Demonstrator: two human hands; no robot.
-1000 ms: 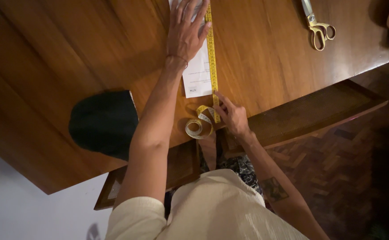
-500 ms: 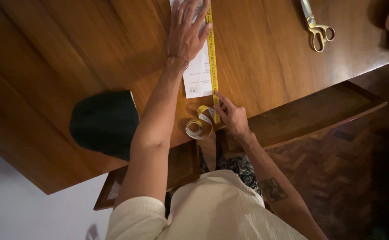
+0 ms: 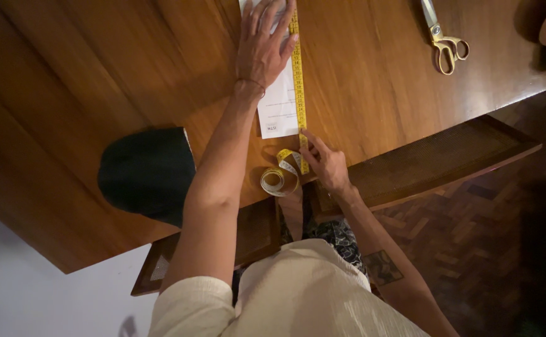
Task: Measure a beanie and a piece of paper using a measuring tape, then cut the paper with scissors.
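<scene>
Your left hand (image 3: 261, 47) lies flat with fingers spread on the white rectangular sheet of paper (image 3: 279, 109), clamping nothing, only pressing it to the brown polished wooden table (image 3: 98, 75). Your right hand (image 3: 326, 163) has its fingertips pinned down on the yellow flexible measuring tape (image 3: 298, 81) at the near edge of the table, fingers together on the strip but not closed around it.

To measure well, keep the tape taut and straight along the right edge of the paper, with the left palm steady so the sheet cannot slide, and hold the near end firmly where it meets the paper's corner.

The tape runs from far to near beside the paper, touching its edge, and its spare length curls in a loose coil just left of your right hand. A dark green rounded cloth (image 3: 147, 171) lies to the left. Gold-handled scissors (image 3: 442, 39) rest far right, well apart.
</scene>
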